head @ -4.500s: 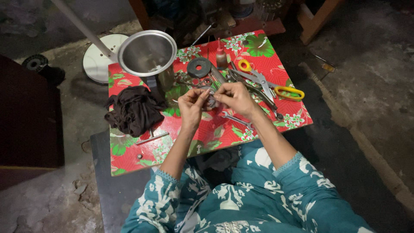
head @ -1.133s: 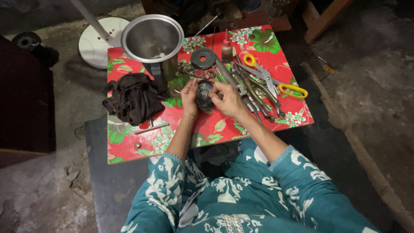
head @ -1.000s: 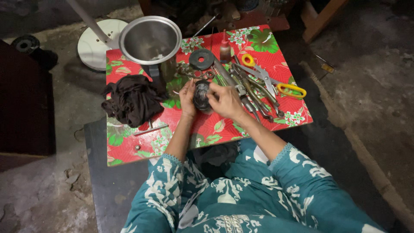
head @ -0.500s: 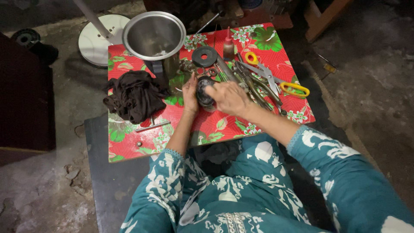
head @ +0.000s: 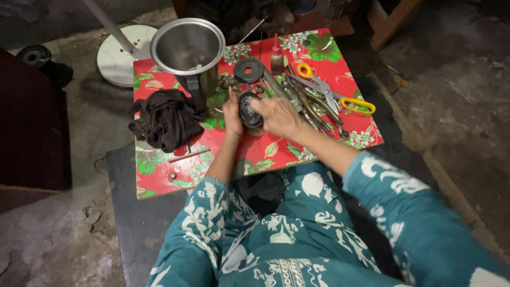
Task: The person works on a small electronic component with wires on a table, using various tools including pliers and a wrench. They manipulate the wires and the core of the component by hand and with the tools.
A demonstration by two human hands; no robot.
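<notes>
Since four and a half seconds ago both hands have closed in on a dark round part and lifted it upright above the middle of the bench, which is covered in red floral cloth. Left hand stands on its edge against the part's left side, its fingers together and pressed flat to it. Right hand covers the right side, fingers curled and clamped on the rim. Just behind the part lies a black disc, with a steel pot to its left and a small red bottle to its right. Yellow-handled scissors and other tools lie right of the hands; a black cloth sits bunched to the left.
</notes>
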